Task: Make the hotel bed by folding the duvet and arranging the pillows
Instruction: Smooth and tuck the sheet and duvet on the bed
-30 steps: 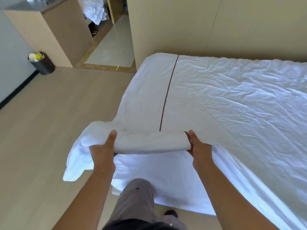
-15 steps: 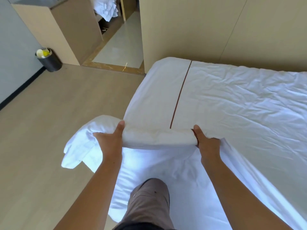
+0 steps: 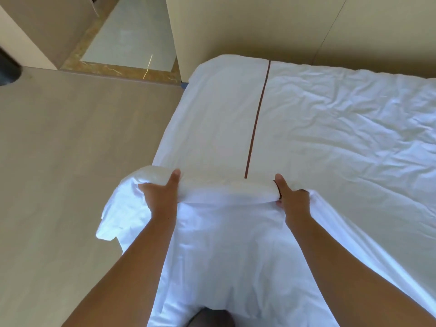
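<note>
Both hands, left hand (image 3: 160, 197) and right hand (image 3: 293, 200), clamp the duvet (image 3: 330, 138) fold between them, thumbs on top. Keep the 2 grips level so the fold lands square with the brown stripe (image 3: 257, 114) just beyond the right thumb.

A hotel bedroom, by the look of it. A wide bed dressed in crumpled white linen with one thin brown stripe (image 3: 256, 119) stands against a plain beige panelled wall (image 3: 271, 27). The pale wood-look floor (image 3: 77, 149) runs to a marble-edged threshold (image 3: 118, 69) with glossy light tiles beyond (possibly a bathroom or entry).
</note>
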Motion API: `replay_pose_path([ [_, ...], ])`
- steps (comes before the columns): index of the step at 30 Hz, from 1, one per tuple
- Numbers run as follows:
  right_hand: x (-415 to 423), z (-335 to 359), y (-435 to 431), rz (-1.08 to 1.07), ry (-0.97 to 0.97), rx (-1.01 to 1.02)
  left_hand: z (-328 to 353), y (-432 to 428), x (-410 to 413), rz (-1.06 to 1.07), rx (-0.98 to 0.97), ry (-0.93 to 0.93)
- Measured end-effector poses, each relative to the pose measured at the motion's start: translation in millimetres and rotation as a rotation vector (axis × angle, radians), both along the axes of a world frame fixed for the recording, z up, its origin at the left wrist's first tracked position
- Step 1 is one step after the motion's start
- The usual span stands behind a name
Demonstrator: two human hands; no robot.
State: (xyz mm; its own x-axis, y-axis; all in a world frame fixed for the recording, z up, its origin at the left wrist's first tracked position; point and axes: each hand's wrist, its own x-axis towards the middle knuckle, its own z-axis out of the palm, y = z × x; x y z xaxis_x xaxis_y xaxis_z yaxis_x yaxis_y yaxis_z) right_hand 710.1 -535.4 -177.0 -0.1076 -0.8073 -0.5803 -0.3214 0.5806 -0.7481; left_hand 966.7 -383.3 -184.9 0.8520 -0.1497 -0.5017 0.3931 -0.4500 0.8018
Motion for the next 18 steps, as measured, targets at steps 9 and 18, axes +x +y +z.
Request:
replay_pose_path([
  [9, 28.0, -107.8, -60.5, 0.035, -0.021, 0.274, -101.5, -71.6, 29.0, -0.148, 0.143, 0.024],
  [18, 36.6, -175.6, -94.3, 0.153, 0.100, 0.315, -148.4, -131.6, 53.8, -0.299, 0.277, -0.021],
])
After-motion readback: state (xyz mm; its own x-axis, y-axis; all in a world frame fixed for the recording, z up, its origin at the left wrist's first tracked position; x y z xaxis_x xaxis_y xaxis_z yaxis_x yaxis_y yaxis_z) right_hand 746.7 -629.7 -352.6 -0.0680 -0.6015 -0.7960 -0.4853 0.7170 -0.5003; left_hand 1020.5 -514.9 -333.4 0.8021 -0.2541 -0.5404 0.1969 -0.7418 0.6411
